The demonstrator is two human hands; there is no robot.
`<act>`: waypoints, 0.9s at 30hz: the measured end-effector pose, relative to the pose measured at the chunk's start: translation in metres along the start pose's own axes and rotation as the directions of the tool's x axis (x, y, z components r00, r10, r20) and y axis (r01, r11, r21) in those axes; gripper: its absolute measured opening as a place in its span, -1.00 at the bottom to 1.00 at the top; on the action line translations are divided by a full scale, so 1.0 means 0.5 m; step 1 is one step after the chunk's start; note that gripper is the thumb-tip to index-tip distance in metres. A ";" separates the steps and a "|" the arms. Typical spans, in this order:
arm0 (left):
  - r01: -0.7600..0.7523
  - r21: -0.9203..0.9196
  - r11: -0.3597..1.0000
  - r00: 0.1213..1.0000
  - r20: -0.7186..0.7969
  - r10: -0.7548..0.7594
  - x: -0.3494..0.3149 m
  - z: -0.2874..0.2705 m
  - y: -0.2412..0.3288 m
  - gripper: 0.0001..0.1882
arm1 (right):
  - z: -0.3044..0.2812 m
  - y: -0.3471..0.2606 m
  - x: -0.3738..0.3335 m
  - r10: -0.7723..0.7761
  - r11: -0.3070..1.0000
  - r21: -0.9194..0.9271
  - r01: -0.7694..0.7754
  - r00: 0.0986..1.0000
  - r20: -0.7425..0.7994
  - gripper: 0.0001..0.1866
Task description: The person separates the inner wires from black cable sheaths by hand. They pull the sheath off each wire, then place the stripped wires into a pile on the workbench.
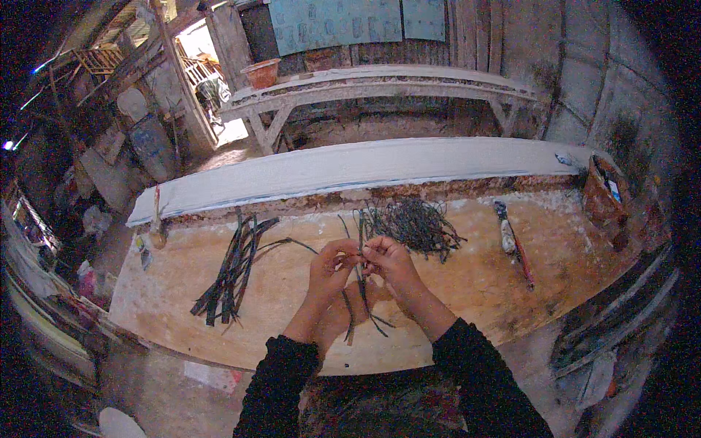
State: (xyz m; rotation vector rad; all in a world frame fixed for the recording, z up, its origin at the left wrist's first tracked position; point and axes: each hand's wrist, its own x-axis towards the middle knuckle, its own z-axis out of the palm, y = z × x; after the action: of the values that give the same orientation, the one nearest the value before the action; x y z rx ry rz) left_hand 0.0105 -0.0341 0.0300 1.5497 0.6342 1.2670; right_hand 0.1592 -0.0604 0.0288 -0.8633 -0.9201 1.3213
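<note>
Above the middle of the wooden board, my left hand and my right hand meet with fingertips pinched together. Between them they grip thin dark strips, whose ends stick up past the fingers and hang down toward the board. Exactly how the strips cross is hidden by my fingers. To the left lies a bundle of flat, dark, longer strips, with one strip curving toward my left hand. Just beyond my right hand is a tangled heap of thin dark pieces.
A brush-like tool with a red handle lies right of the heap. An orange-brown container stands at the board's right end. Behind the board runs a long whitish ledge; farther back, a bench carries an orange pot.
</note>
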 end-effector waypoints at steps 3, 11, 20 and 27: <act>0.033 0.006 0.999 0.999 -0.015 -0.033 -0.003 0.007 0.015 -0.71 | 0.003 -0.003 -0.003 0.003 0.993 0.118 -0.002 1.000 -0.006 -0.87; 0.074 0.050 0.996 0.997 -0.029 -0.073 -0.001 0.009 0.021 -0.64 | 0.006 0.008 -0.001 -0.240 0.907 -0.379 0.182 0.964 -0.113 -0.88; 0.115 -0.107 0.988 0.992 -0.045 -0.120 0.004 0.006 0.026 -0.57 | -0.003 0.005 -0.003 -0.399 0.762 -0.553 0.338 0.917 0.011 -0.81; -0.142 0.414 0.899 0.987 -0.013 0.162 -0.003 0.001 0.005 -0.65 | 0.009 -0.024 -0.014 -0.392 0.627 -0.711 0.320 0.918 0.067 -0.81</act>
State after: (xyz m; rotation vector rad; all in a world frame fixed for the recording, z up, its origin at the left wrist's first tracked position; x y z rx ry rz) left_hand 0.0098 -0.0365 0.0317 1.9522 0.8676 1.3482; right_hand 0.1597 -0.0680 0.0412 -1.2367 -1.4846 0.5331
